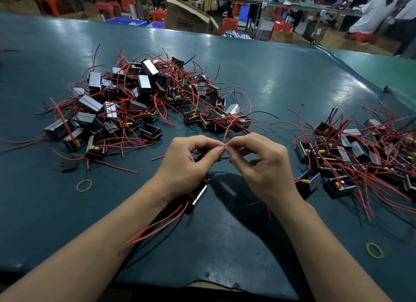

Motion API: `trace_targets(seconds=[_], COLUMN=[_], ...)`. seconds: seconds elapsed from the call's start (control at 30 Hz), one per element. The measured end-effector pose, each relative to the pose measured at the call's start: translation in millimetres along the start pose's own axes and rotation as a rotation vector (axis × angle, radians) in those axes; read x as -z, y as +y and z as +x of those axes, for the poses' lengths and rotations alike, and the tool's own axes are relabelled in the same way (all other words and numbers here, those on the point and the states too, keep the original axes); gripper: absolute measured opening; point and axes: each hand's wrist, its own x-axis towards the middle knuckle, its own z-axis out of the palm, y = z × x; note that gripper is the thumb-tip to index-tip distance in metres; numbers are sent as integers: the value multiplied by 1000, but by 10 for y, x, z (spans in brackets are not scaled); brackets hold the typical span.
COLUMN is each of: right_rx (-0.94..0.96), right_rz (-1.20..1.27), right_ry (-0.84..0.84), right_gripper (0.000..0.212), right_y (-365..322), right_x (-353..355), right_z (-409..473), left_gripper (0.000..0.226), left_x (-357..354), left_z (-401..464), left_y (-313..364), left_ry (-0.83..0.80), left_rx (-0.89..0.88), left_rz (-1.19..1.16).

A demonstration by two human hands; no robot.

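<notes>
My left hand (189, 162) and my right hand (261, 164) meet fingertip to fingertip above the green table (270, 60). Between thumbs and forefingers they pinch the ends of thin wires (224, 145), a red tip showing at the pinch and a black lead just below. A small black box module with a shiny metal side (199, 197) hangs or lies under my left wrist, its red and black wires trailing toward me. Whether the pinched wires belong to this module is hidden by my hands.
A big heap of similar modules with red wires (135, 103) lies at the far left. Another group of modules (351, 155) is spread at the right. Two yellow rubber bands (84, 185) (374, 250) lie on the table. Boxes, stools and seated people are beyond the far edge.
</notes>
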Motion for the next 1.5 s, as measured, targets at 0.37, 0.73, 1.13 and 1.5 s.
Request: trace_targets(seconds=[0.37, 0.73, 1.13, 1.5], right_rx=[-341, -717, -306, 22], right_rz=[204, 349, -174, -205], right_ry=[-126, -202, 11, -86], right_gripper=[1, 25, 31, 8], right_y=[42, -13, -71, 28], right_x=[-12, 10, -183, 25], right_z=[-19, 39, -67, -34], left_gripper=[15, 13, 13, 16], left_x=[-6, -15, -27, -19], left_z=[-3, -20, -8, 7], left_y=[-15, -6, -54, -65], left_ry=[-19, 22, 60, 80], left_rx=[-25, -144, -64, -30], left_rz=[100, 151, 109, 71])
